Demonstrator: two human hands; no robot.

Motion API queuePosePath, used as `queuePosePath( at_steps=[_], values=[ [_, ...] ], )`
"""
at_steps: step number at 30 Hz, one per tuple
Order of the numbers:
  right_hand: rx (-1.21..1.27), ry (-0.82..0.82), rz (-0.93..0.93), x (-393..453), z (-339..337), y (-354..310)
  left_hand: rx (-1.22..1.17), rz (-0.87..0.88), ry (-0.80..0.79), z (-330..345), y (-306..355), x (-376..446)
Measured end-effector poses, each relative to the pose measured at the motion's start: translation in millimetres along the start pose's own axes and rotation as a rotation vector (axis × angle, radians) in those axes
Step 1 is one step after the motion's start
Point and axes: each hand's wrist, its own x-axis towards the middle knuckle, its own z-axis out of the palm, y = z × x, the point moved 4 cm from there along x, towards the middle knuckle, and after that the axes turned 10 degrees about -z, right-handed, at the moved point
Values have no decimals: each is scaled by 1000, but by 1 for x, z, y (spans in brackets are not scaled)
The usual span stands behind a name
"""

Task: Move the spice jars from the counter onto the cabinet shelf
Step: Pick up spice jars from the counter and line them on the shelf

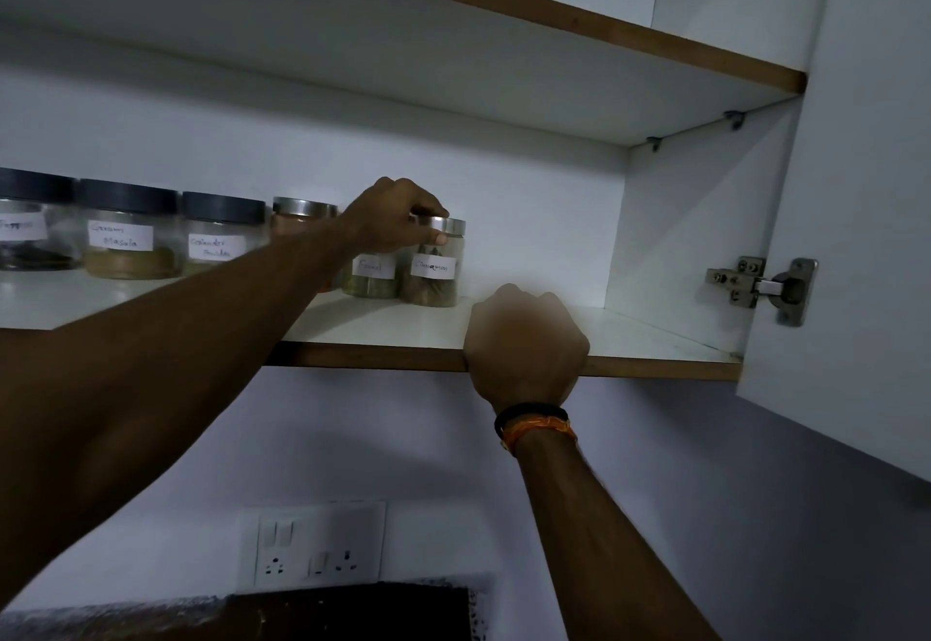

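L hand (398, 217) atop cinnamon jar (434, 267)

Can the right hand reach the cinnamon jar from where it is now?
Probably yes. The right hand grips the shelf edge just below the cinnamon jar, with bare shelf between; only the left hand on its lid crowds it.

White laminate cabinet shelf (629, 333): bare to the right of the steel-lidded cinnamon jar (434, 267). Left stretch blocked by a row of dark-lidded clear jars (131, 230). Steel door hinge (760, 288) protrudes at the right wall.
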Motion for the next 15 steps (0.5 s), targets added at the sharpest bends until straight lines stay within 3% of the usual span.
queuePosePath(
  at_steps=[15],
  values=[
    [-6, -3, -5, -1, 2, 0, 118, -27, 22, 16, 1, 10]
  ],
)
